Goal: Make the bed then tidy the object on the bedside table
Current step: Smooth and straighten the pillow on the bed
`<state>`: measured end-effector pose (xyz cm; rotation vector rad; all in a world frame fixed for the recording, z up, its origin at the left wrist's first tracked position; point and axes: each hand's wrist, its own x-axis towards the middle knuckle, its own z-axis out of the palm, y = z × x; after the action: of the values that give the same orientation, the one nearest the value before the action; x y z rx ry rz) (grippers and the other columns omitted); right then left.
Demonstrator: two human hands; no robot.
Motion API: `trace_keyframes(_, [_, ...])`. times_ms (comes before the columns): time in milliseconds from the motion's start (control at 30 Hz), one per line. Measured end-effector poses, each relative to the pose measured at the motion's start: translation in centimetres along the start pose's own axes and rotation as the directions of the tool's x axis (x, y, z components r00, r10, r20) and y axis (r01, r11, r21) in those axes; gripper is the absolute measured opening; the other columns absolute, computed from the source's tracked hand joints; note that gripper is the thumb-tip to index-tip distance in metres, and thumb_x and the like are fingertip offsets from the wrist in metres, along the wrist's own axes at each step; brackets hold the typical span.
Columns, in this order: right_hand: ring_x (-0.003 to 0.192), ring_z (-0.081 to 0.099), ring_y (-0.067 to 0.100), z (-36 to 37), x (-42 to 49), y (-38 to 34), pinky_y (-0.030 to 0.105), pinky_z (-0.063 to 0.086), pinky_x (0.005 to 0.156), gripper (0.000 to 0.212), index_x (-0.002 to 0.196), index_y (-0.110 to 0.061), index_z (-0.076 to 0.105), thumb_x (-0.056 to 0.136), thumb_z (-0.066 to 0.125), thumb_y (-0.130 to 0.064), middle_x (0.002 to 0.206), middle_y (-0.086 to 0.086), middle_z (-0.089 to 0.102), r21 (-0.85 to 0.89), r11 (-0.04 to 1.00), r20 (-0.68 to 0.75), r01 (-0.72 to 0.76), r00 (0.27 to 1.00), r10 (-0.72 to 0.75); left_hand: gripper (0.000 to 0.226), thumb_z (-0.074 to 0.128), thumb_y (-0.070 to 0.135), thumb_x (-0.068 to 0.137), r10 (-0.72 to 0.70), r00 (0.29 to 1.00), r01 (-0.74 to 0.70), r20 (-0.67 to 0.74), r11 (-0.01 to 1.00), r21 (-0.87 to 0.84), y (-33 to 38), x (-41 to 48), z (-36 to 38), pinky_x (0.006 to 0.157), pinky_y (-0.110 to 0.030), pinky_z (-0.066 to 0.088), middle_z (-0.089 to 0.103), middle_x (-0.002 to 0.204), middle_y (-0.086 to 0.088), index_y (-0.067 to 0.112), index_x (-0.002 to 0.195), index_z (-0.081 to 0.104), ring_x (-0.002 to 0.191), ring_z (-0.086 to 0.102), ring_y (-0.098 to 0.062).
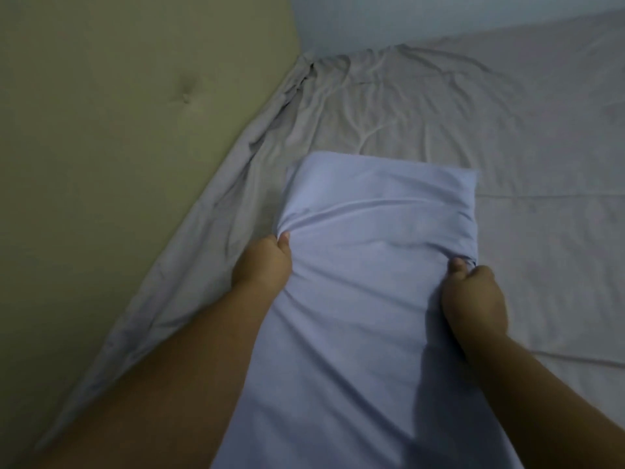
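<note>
A long pillow (365, 265) in a pale lilac-blue case lies lengthwise in the middle of the view, its far end resting on the bed. My left hand (262, 264) pinches the case at the pillow's left side, bunching the fabric. On the right side my right hand (473, 299) grips the case the same way. Under the pillow spreads the grey fitted sheet (439, 113), wrinkled near the far corner and along the headboard. The bedside table is out of view.
A padded olive-beige headboard (118, 130) with a tufted button fills the left side. A pale wall (439, 18) runs along the bed's far edge. The sheet's loose edge bunches where mattress and headboard meet.
</note>
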<state>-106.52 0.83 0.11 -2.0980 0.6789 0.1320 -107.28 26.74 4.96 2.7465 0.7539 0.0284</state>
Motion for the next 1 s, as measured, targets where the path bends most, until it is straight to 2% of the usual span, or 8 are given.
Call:
trace_keyframes(133, [0.114, 0.051, 0.043, 10.5, -3.9, -5.8, 0.044, 0.039, 0.095, 0.049, 0.117, 0.002, 0.047, 0.099, 0.032, -0.041, 0.125, 0.029, 0.053, 0.125, 0.992, 0.087, 0.031, 0.995, -0.043, 0.056, 0.027, 0.041, 0.101, -0.021, 0.997, 0.027, -0.079, 0.996, 0.087, -8.3, 6.4, -6.3, 0.091, -0.041, 0.045, 0.059, 0.122, -0.028, -0.003, 0.116, 0.059, 0.112, 0.056, -0.042])
trace_keyframes(233, [0.117, 0.050, 0.042, 17.4, -6.6, -9.5, 0.042, 0.038, 0.097, 0.049, 0.122, 0.002, 0.047, 0.100, 0.032, -0.039, 0.128, 0.027, 0.052, 0.238, 0.971, 0.142, 0.000, 0.989, -0.035, 0.056, 0.028, 0.041, 0.101, -0.005, 0.991, 0.025, -0.136, 0.988, 0.150, -12.2, 10.2, -11.2, 0.094, -0.041, 0.044, 0.058, 0.125, -0.029, -0.004, 0.118, 0.058, 0.114, 0.055, -0.043])
trace_keyframes(433, [0.126, 0.044, 0.037, 28.0, -10.9, -14.5, 0.036, 0.032, 0.105, 0.047, 0.131, 0.002, 0.042, 0.101, 0.033, -0.033, 0.137, 0.024, 0.048, 0.411, 0.909, 0.263, -0.071, 0.964, -0.043, 0.056, 0.027, 0.043, 0.101, 0.107, 0.968, -0.039, -0.228, 0.957, 0.286, -13.9, 15.3, -19.1, 0.095, -0.042, 0.043, 0.055, 0.130, -0.026, 0.001, 0.124, 0.055, 0.117, 0.053, -0.042])
trace_keyframes(533, [0.125, 0.045, 0.034, 32.3, -12.3, -15.6, 0.032, 0.033, 0.103, 0.044, 0.134, 0.000, 0.040, 0.102, 0.033, -0.028, 0.137, 0.020, 0.049, 0.471, 0.879, 0.311, -0.073, 0.946, -0.088, 0.053, 0.027, 0.041, 0.101, 0.167, 0.955, -0.072, -0.246, 0.933, 0.352, -13.7, 16.2, -20.6, 0.094, -0.041, 0.043, 0.054, 0.130, -0.025, 0.003, 0.126, 0.055, 0.117, 0.053, -0.041])
trace_keyframes(633, [0.125, 0.045, 0.036, 34.9, -12.4, -15.4, 0.035, 0.034, 0.103, 0.044, 0.137, 0.000, 0.037, 0.102, 0.031, -0.028, 0.139, 0.021, 0.046, 0.449, 0.889, 0.366, -0.093, 0.927, -0.088, 0.049, 0.027, 0.038, 0.102, 0.230, 0.949, -0.130, -0.217, 0.909, 0.396, -13.9, 16.5, -19.2, 0.093, -0.041, 0.043, 0.055, 0.130, -0.023, 0.006, 0.126, 0.055, 0.118, 0.053, -0.039])
trace_keyframes(800, [0.118, 0.049, 0.036, 37.1, -10.2, -15.8, 0.037, 0.038, 0.098, 0.036, 0.126, 0.001, 0.044, 0.102, 0.031, -0.022, 0.129, 0.021, 0.052, 0.467, 0.884, 0.301, -0.010, 0.942, -0.148, 0.050, 0.028, 0.038, 0.102, 0.240, 0.937, -0.107, -0.252, 0.888, 0.447, -14.8, 18.0, -18.1, 0.097, -0.046, 0.042, 0.052, 0.133, -0.025, 0.003, 0.128, 0.053, 0.121, 0.050, -0.043])
trace_keyframes(933, [0.127, 0.042, 0.037, 38.0, -8.2, -15.6, 0.037, 0.033, 0.104, 0.043, 0.136, 0.000, 0.036, 0.103, 0.029, -0.027, 0.141, 0.022, 0.043, 0.375, 0.927, 0.362, 0.022, 0.917, -0.168, 0.050, 0.030, 0.040, 0.101, 0.295, 0.921, -0.128, -0.254, 0.846, 0.518, -14.8, 18.7, -17.4, 0.093, -0.045, 0.042, 0.053, 0.130, -0.026, 0.003, 0.125, 0.053, 0.118, 0.051, -0.044])
trace_keyframes(1000, [0.131, 0.039, 0.036, 38.1, -7.5, -15.0, 0.035, 0.031, 0.106, 0.046, 0.139, 0.000, 0.033, 0.102, 0.031, -0.028, 0.146, 0.020, 0.039, 0.327, 0.945, 0.401, -0.011, 0.907, -0.128, 0.049, 0.033, 0.041, 0.100, 0.293, 0.923, -0.122, -0.250, 0.837, 0.533, -14.7, 19.0, -16.6, 0.092, -0.045, 0.042, 0.053, 0.130, -0.025, 0.004, 0.127, 0.049, 0.118, 0.051, -0.043])
